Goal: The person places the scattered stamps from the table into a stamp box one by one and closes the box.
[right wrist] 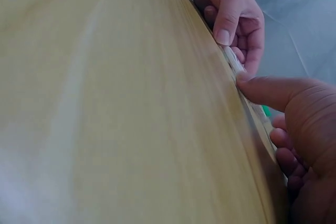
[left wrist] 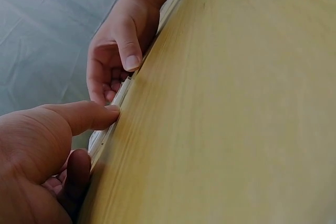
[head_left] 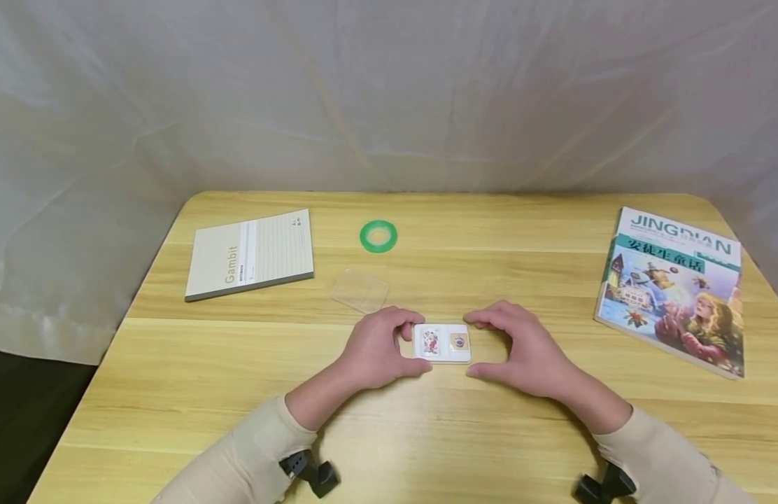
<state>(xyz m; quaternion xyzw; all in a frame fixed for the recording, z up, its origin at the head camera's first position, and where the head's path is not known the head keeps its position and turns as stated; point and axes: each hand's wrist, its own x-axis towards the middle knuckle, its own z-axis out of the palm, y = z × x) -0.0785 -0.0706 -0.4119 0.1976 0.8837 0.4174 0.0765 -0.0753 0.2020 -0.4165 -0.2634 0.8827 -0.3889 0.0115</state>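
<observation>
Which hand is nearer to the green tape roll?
Left. The left hand is on the person's side of the tape roll, almost in line with it; the right hand is farther off, well to its right.

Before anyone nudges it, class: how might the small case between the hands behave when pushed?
The small case would probably slide rather than tip, since it lies flat on the table. It looks stiff, given its straight edges, and is likely light, being small and thin.
</observation>
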